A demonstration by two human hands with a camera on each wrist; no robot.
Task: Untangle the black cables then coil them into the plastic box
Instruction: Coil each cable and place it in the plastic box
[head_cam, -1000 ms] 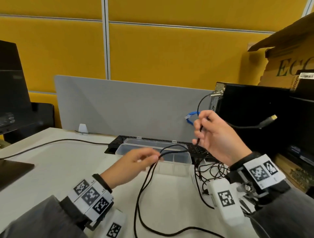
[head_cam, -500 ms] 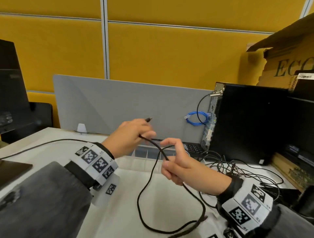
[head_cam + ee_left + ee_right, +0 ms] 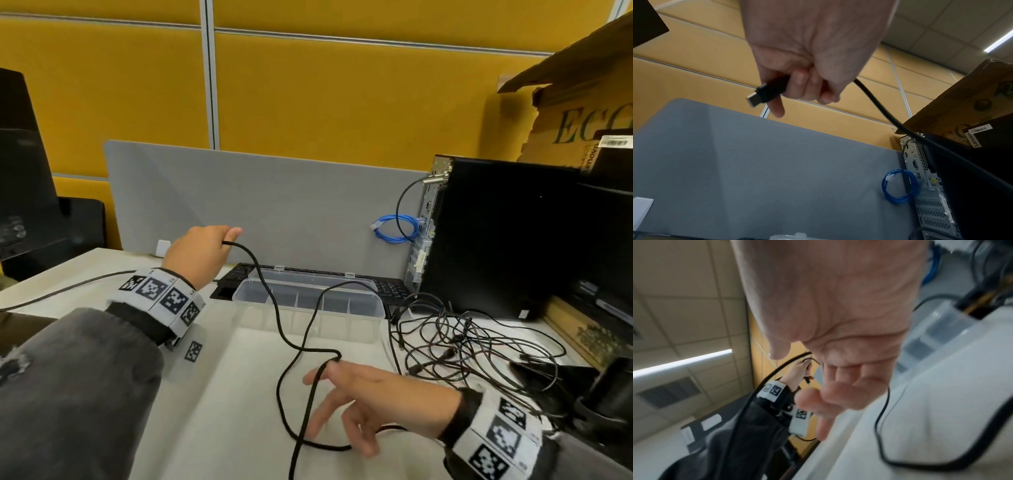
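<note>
A: Which step is this?

B: I'd say the start of coiling. The left hand (image 3: 197, 255) is raised above the bench (image 3: 219, 394), its fingers (image 3: 797, 84) curled round the plug end of one black cable (image 3: 310, 329); the left wrist view shows the connector (image 3: 756, 98) sticking out of the fist.

A: And the right hand (image 3: 368, 399)?

B: Low over the bench, fingers spread and relaxed, gripping nothing. The cable runs across the tip of its index finger (image 3: 334, 361) and loops on the bench under the palm.

A: Where does that cable go?

B: From the left hand it drops across the clear plastic box (image 3: 371, 310), back over the box's rim, then down to the near edge of the view. It looks free of the others.

A: Next move?

B: Probably the right hand has to close on the slack and bring it round to the left to make the first loop. The line is limp, so the loops will want holding together before they go in.

A: Counts?

B: One cable in hand. One box, lid open, with several divided compartments and no coil inside. One tangle of thin black cables (image 3: 455, 346) to the right of the box; I can't count its strands. Separately, one blue cable (image 3: 397, 229) beside one desktop computer (image 3: 496, 240), and one keyboard (image 3: 390, 287) behind the box.
</note>
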